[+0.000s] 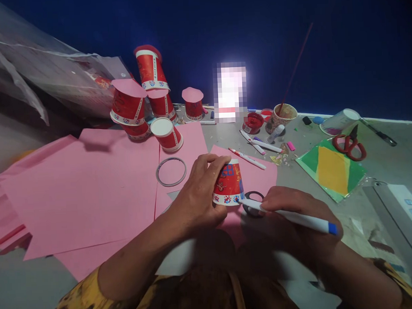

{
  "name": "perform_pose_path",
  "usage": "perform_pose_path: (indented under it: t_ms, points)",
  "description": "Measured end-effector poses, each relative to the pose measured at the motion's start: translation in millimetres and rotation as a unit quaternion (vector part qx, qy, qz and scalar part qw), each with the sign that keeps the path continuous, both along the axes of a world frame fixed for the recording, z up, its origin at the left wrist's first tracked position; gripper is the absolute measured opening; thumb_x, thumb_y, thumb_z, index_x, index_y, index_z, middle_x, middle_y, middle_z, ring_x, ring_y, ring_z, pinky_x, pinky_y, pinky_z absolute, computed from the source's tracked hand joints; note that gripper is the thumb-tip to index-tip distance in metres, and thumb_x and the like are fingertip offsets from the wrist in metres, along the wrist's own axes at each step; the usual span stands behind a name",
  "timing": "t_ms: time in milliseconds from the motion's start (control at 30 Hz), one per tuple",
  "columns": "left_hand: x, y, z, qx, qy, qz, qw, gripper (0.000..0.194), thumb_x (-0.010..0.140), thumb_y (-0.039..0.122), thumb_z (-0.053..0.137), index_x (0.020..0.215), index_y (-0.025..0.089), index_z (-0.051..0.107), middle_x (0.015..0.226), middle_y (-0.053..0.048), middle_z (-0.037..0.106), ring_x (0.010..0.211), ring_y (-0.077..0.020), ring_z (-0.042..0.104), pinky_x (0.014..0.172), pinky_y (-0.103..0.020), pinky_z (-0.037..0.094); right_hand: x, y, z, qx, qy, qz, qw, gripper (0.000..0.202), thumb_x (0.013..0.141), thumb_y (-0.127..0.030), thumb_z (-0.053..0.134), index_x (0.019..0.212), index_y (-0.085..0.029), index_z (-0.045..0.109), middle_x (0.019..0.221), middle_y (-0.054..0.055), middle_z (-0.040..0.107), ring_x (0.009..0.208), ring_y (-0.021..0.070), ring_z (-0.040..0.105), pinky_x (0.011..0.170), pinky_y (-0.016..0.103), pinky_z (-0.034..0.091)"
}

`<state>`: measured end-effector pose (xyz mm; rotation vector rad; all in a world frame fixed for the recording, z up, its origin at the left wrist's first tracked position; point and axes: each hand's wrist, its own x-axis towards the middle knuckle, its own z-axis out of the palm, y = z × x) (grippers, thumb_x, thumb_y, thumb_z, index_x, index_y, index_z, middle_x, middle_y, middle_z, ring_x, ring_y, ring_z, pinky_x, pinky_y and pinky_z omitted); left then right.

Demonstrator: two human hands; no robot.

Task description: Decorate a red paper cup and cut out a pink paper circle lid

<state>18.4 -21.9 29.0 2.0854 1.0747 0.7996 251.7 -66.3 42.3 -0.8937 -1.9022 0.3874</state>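
My left hand [207,188] is closed around an upside-down red paper cup [229,183], thumb underneath and fingers over the top. Blue window lines are drawn on the cup's side, and its white rim band carries red and blue marks. Between the fingers of my right hand [302,209] is a white marker pen [290,216] with a blue end. Its tip meets the cup's rim band or sits very close to it. A dark tape ring [248,211] lies behind the pen, partly covered. Pink paper [261,170] spreads beneath.
Decorated red cups [153,72] stand stacked at the back left, near a single cup [166,134]. A grey ring [171,159] rests on pink sheets [91,187]. Several markers [247,158], a paint jar [252,123], scissors [349,146] and a power strip [408,209] lie rightward.
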Motion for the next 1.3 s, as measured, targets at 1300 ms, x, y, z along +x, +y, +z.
perform_pose_path:
  t_ms: [1300]
  points:
    - [0,24,-29.6,0.033,-0.098,0.026,0.994,0.095,0.063,0.002,0.060,0.151,0.030,0.040,0.155,-0.010,0.040,0.148,-0.0302,0.047,0.120,-0.051,0.050,21,45,-60.1,0.073,-0.016,-0.105,0.992,0.011,0.103,-0.024,0.065,0.109,-0.024,0.074,0.099,0.008,0.083,0.089,0.0237,0.079,0.081,0.037,0.063]
